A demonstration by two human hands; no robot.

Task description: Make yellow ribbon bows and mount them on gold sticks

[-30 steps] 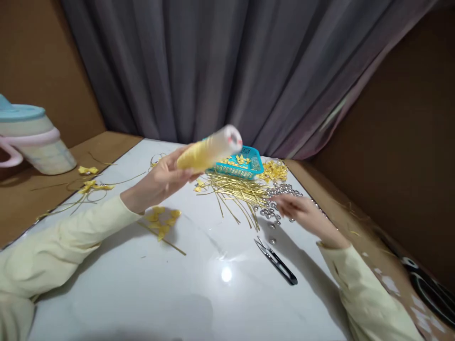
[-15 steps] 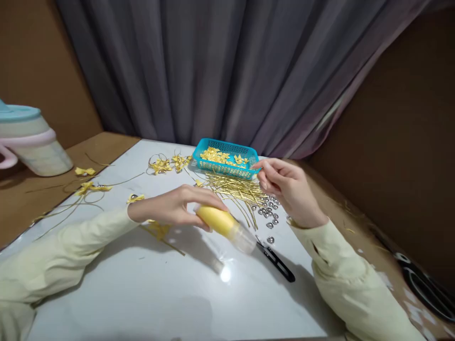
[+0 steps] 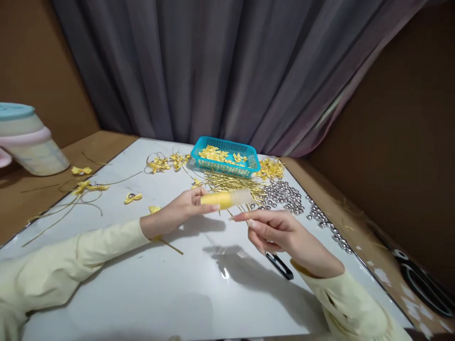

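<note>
In the middle of the head view my left hand is closed around a yellow tube with a translucent end, tilted nearly level above the table. Just below that end is my right hand, its index finger stretched toward the left and its thumb pressed close; anything pinched there is too small or hidden to make out. Beyond the tube lies a bundle of gold twist ties. Partly under my right hand is a black-handled tool. Near my left wrist a yellow ribbon bow rests on the white tabletop.
A blue basket of yellow ribbon pieces stands at the back. Beside it are more yellow pieces and many silver beads. A lidded cup is at left; black scissors lie at right among paper scraps.
My right hand has come from beside the basket down and toward me, near the tube. My left hand has raised the tube and turned it closer to level.
</note>
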